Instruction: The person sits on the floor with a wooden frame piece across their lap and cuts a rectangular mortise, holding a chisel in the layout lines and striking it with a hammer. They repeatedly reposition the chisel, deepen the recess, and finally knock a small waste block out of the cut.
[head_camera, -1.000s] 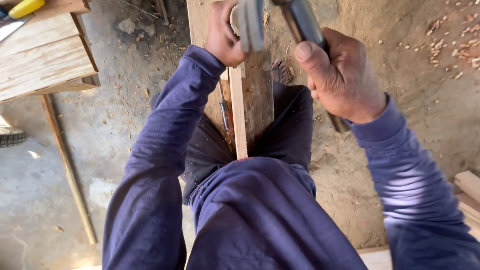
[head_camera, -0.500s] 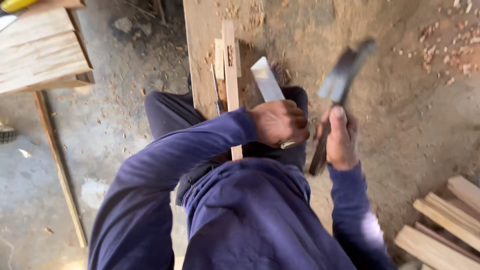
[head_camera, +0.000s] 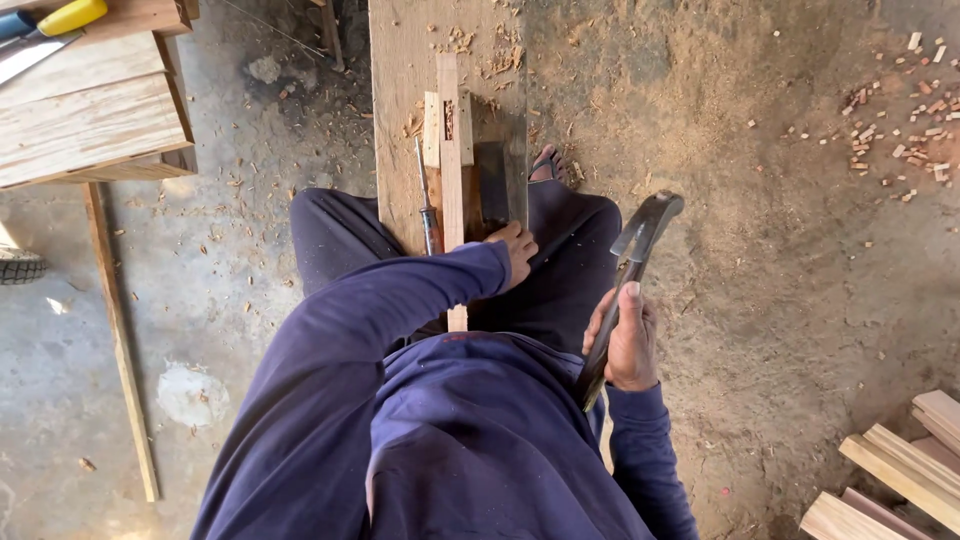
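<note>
I sit astride a long wooden plank (head_camera: 400, 110) on the ground. A narrow wooden strip (head_camera: 450, 160) with a small cut slot lies along the plank, beside a shorter piece. My left hand (head_camera: 515, 250) rests at the near end of a wide chisel (head_camera: 492, 180) lying flat on the plank; fingers curled down on it. My right hand (head_camera: 622, 345) grips the handle of a hammer (head_camera: 632, 270), whose head points up and away, off the plank's right side. A thin tool with a dark handle (head_camera: 427, 210) lies left of the strip.
A wooden bench top (head_camera: 90, 110) stands at upper left with a yellow-handled tool (head_camera: 65, 18) on it. A long thin batten (head_camera: 120, 340) lies on the ground at left. Stacked wooden pieces (head_camera: 895, 470) lie at lower right. Wood chips (head_camera: 900, 100) scatter on the dirt.
My left hand has lowered the chisel from in front of me down flat onto the plank. The hammer has dropped lower at my right side.
</note>
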